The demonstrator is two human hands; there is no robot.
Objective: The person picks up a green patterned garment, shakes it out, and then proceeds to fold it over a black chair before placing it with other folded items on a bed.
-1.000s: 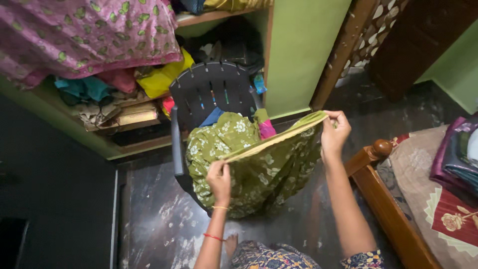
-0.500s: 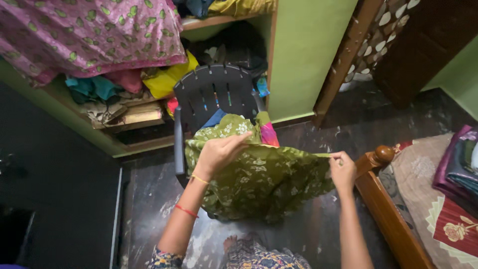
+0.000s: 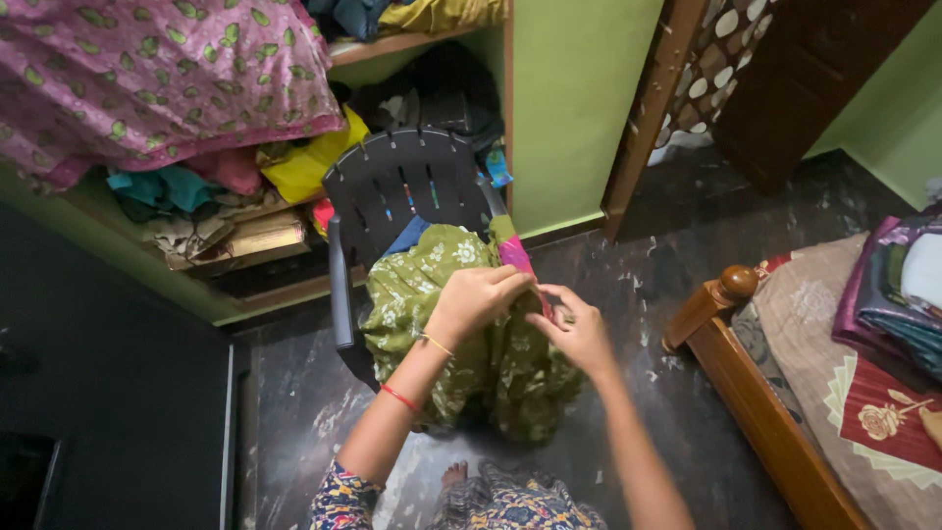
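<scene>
The right hand (image 3: 581, 334) has swung in to meet the left hand (image 3: 478, 299), both pinching the green floral cloth (image 3: 432, 285); first fold made, the rest hangs unfolded below over the chair (image 3: 407, 182).

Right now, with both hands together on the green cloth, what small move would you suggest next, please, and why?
Probably slide the right hand down the doubled edge while the left hand pinches the top: the green cloth hangs bunched over the chair.
</scene>
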